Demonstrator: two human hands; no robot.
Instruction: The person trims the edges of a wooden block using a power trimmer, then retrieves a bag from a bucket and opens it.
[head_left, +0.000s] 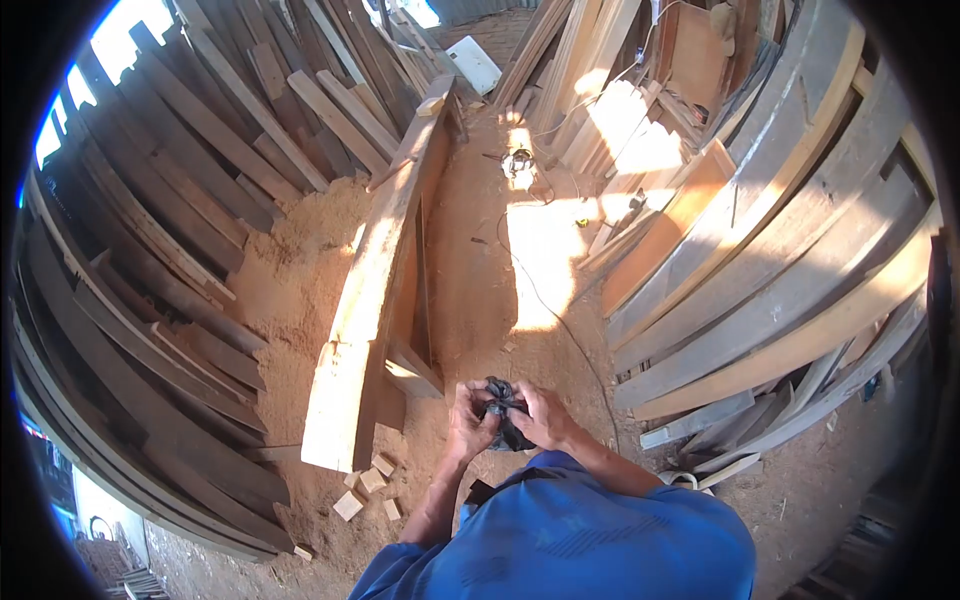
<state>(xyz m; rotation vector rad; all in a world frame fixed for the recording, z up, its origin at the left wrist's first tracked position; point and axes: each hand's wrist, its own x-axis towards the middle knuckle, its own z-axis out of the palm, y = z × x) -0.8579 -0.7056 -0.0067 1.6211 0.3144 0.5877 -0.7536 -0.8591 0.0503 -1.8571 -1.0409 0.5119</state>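
Close in front of my blue shirt [560, 535], both hands meet around a crumpled black plastic bag [511, 434]. My left hand [468, 418] has its fingers closed on the bag's left side. On the other side, my right hand [545, 416] grips it with the thumb pressed near the top. Dark folds stick up between the fingers, and the lower part hangs beneath them. Whatever may be inside the bag is hidden. Just left of my hands stands a long wooden bench [352, 365], apart from them.
Planks [185, 215] lean along the left wall, and curved-looking boards [780, 260] are stacked at right. Small wood blocks [372, 480] lie by the bench's near end. A cable [570, 330] crosses the dusty floor towards a power tool [519, 162].
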